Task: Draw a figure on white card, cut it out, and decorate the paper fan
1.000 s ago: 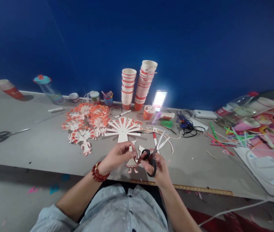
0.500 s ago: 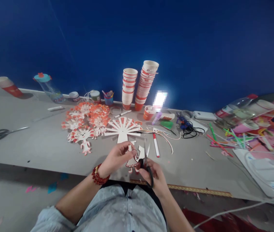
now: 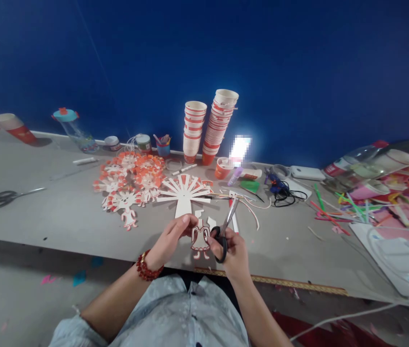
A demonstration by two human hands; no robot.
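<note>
On my feed the L hand [image 3: 168, 241] is half curled, thumb and fingertips bunched narrow at the near-left edge of the doll [image 3: 200, 238]; can't tell from up here whether they pinch it or only touch. R hand [image 3: 236, 258] has its fingers wrapped round the scissors [image 3: 223, 238], w/ thumb and fingertips up against the doll's R side. Blades point away from the body, look almost together. Doll sits btwn both hands, over the near edge of the table [image 3: 276, 250]: white body, dark red outline, scalloped skirt hem, two little feet toward me. L forearm comes in from lower L, palm turned inward, beads [image 3: 148, 267] round the wrist; R forearm comes in from lower R, wrist bare, hand angled in toward its partner. Just beyond the hands I've got a white cutout [image 3: 183, 197] w/ spread strips, then a pile [image 3: 128, 178] of orange-tipped ones to its L; a marker [image 3: 235, 225] lies just behind the blades.
</note>
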